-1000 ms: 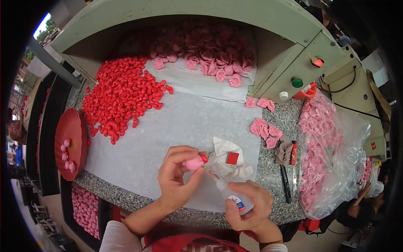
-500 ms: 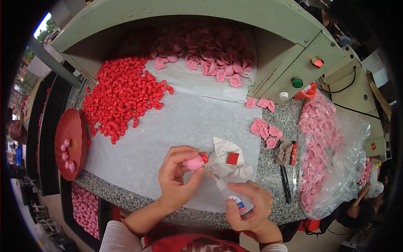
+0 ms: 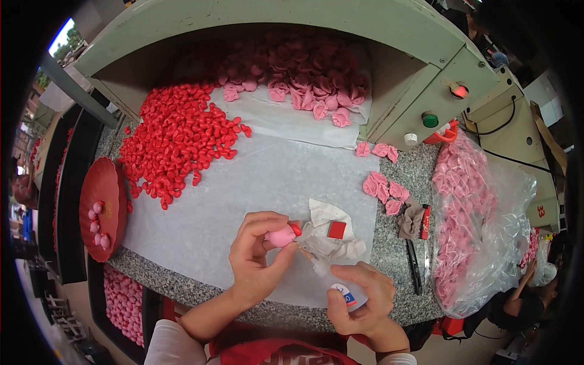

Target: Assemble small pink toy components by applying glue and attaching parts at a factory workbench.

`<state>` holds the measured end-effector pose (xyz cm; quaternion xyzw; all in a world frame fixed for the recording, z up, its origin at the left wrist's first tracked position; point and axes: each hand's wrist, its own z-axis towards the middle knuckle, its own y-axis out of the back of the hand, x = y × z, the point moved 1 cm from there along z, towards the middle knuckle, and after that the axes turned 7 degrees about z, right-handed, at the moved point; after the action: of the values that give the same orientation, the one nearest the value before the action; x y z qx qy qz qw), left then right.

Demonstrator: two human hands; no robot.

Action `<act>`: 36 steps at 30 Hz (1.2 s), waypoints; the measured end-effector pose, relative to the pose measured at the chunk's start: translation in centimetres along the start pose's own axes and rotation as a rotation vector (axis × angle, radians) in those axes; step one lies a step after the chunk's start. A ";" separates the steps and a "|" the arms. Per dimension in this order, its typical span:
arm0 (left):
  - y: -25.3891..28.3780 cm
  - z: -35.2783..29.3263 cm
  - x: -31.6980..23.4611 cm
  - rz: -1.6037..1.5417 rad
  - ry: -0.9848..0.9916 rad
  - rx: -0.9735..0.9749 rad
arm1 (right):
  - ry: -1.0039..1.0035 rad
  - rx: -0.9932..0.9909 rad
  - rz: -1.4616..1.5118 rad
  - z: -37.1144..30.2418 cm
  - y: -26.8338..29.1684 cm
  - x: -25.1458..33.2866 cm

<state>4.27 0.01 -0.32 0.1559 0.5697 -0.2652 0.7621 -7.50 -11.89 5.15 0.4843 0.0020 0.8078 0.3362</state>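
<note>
My left hand is closed round a small pink rounded piece with a red cap-like part at its right end. A clear squeeze bottle with a thin nozzle is held in my right hand, between thumb and fingers. The nozzle slants up toward the pink piece, its tip close to my left fingertips; whether it touches cannot be made out. Just beyond my hands lies a crumpled white cloth with a small red square block on it.
A heap of red pieces covers the paper sheet's left side. Pink rose-shaped pieces fill the green machine's opening. At left stands a red dish; at right, a plastic bag of pink pieces, a black pen and a red tube.
</note>
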 end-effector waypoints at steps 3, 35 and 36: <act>0.0 0.0 0.0 0.003 -0.001 0.002 | 0.000 -0.001 0.003 0.0 0.0 -0.1; -0.2 0.0 -0.2 -0.248 0.311 0.099 | -0.417 -0.418 -0.663 -3.9 6.0 -7.4; -0.4 0.0 -0.5 -0.248 0.322 0.107 | -0.413 -0.412 -0.657 -4.0 5.6 -6.3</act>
<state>3.90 -0.20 0.13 0.1653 0.6840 -0.3587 0.6133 -11.69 -18.34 -0.01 0.5322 -0.0723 0.5275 0.6582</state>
